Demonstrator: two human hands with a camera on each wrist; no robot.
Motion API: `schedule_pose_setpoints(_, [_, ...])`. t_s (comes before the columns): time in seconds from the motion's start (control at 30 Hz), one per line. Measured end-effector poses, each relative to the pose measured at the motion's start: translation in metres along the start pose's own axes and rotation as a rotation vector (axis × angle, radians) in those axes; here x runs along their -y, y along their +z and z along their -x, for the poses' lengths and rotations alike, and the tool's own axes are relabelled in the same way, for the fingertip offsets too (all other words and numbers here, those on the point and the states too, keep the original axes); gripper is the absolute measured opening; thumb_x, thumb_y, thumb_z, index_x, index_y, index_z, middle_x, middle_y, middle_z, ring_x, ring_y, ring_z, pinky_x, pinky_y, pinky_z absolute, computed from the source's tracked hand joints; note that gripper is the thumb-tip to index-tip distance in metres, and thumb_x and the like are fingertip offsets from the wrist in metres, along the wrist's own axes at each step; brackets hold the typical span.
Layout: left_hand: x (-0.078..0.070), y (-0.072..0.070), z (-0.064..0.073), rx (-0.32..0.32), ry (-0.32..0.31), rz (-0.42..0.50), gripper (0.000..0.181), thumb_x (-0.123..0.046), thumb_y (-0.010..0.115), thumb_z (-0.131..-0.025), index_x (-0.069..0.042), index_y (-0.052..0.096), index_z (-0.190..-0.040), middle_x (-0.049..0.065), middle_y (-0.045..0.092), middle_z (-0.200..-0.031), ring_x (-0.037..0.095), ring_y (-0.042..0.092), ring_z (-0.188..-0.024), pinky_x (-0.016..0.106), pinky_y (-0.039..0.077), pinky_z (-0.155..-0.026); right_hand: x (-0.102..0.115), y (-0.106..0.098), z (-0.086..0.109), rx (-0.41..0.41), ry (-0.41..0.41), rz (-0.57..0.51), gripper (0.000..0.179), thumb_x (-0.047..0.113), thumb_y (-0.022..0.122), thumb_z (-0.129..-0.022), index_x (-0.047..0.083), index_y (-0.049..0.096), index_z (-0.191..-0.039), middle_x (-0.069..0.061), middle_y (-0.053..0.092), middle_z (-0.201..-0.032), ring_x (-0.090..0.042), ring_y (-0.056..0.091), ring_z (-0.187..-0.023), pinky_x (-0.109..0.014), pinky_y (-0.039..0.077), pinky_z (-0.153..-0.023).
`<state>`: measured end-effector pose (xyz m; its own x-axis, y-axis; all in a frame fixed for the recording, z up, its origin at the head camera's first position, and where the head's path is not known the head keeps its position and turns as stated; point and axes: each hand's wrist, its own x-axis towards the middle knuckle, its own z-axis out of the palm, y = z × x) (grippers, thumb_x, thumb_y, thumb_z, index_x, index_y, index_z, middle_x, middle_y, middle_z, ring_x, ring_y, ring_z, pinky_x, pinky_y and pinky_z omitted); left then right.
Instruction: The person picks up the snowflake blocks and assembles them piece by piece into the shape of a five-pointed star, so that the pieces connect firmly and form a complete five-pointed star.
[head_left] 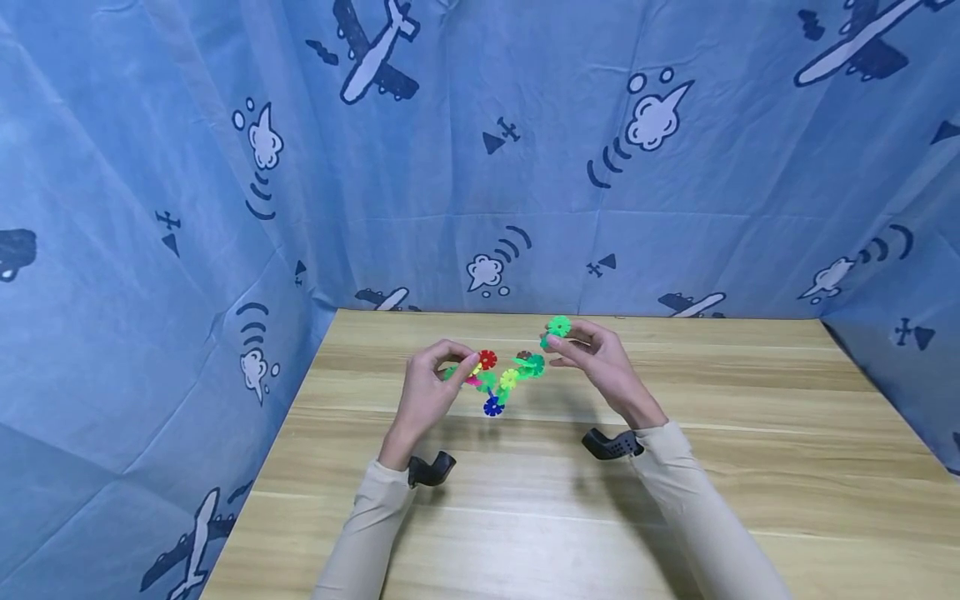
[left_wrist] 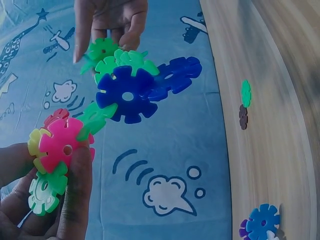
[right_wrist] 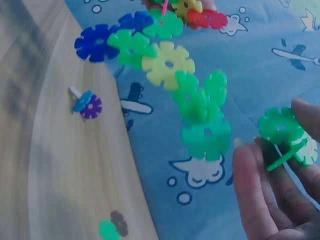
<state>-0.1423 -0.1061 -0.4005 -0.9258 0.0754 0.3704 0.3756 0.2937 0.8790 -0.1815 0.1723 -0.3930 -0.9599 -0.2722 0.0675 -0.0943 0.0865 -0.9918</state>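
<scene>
My left hand (head_left: 426, 392) pinches one end of a chain of slotted plastic snowflake discs. In the left wrist view, its thumb and fingers grip around a pink disc (left_wrist: 56, 142), with yellow, red and green ones close by. From there the chain runs through dark blue discs (left_wrist: 115, 97) and a yellow disc (right_wrist: 156, 62) to a group of green discs (right_wrist: 205, 142) at the far end. My right hand (head_left: 606, 365) holds a small separate cluster of green discs (right_wrist: 274, 125) between thumb and fingers. A gap shows between this cluster and the chain's green end.
On the wooden table (head_left: 525, 533) lie a loose green disc (left_wrist: 246, 90) and a brown disc (left_wrist: 243, 120). Elsewhere on it, a blue disc (right_wrist: 81, 102) sits joined to a purple disc (right_wrist: 96, 111). A blue patterned curtain (head_left: 450, 183) stands behind the table and along its sides.
</scene>
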Motion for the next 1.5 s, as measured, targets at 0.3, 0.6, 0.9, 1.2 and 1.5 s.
schedule_pose_setpoints(0.3, [0.002, 0.004, 0.001, 0.032, 0.027, -0.015, 0.012, -0.024, 0.075, -0.098, -0.013, 0.078, -0.101, 0.004, 0.078, -0.100, 0.020, 0.074, -0.100, 0.046, 0.063, -0.087, 0.014, 0.017, 0.003, 0.063, -0.040, 0.101, 0.037, 0.029, 0.077, -0.097, 0.008, 0.067, -0.125, 0.000, 0.078, -0.120, -0.020, 0.075, -0.108, -0.027, 0.058, -0.097])
schedule_pose_setpoints(0.6, [0.001, 0.006, 0.002, 0.065, 0.045, -0.063, 0.014, -0.028, 0.074, -0.099, -0.016, 0.078, -0.102, 0.000, 0.079, -0.100, 0.015, 0.072, -0.098, 0.037, 0.058, -0.081, 0.019, 0.033, 0.004, 0.088, -0.067, 0.128, 0.031, 0.029, 0.077, -0.096, 0.012, 0.068, -0.121, -0.002, 0.077, -0.121, -0.015, 0.074, -0.112, -0.031, 0.059, -0.097])
schedule_pose_setpoints(0.9, [0.001, 0.007, 0.004, 0.090, 0.020, -0.048, 0.013, -0.028, 0.075, -0.098, -0.017, 0.078, -0.103, -0.001, 0.078, -0.102, 0.014, 0.071, -0.097, 0.048, 0.059, -0.089, 0.016, 0.040, 0.003, 0.093, -0.075, 0.140, 0.027, 0.030, 0.078, -0.096, 0.014, 0.070, -0.117, -0.001, 0.077, -0.120, -0.018, 0.074, -0.111, -0.034, 0.061, -0.091])
schedule_pose_setpoints(1.2, [0.000, 0.010, 0.004, 0.094, 0.038, -0.054, 0.011, -0.029, 0.076, -0.097, -0.020, 0.078, -0.102, -0.003, 0.078, -0.101, 0.012, 0.071, -0.094, 0.045, 0.058, -0.080, 0.015, 0.045, 0.002, 0.091, -0.087, 0.174, 0.026, 0.029, 0.079, -0.095, 0.016, 0.071, -0.117, -0.002, 0.077, -0.116, -0.018, 0.074, -0.106, -0.039, 0.063, -0.082])
schedule_pose_setpoints(1.5, [0.001, 0.012, 0.004, 0.087, 0.095, -0.085, 0.009, -0.025, 0.075, -0.098, -0.017, 0.079, -0.100, -0.002, 0.079, -0.098, 0.011, 0.070, -0.091, 0.041, 0.060, -0.078, 0.016, 0.049, 0.001, 0.080, -0.155, 0.222, 0.022, 0.023, 0.081, -0.093, 0.014, 0.073, -0.112, -0.005, 0.076, -0.112, -0.021, 0.073, -0.105, -0.036, 0.059, -0.094])
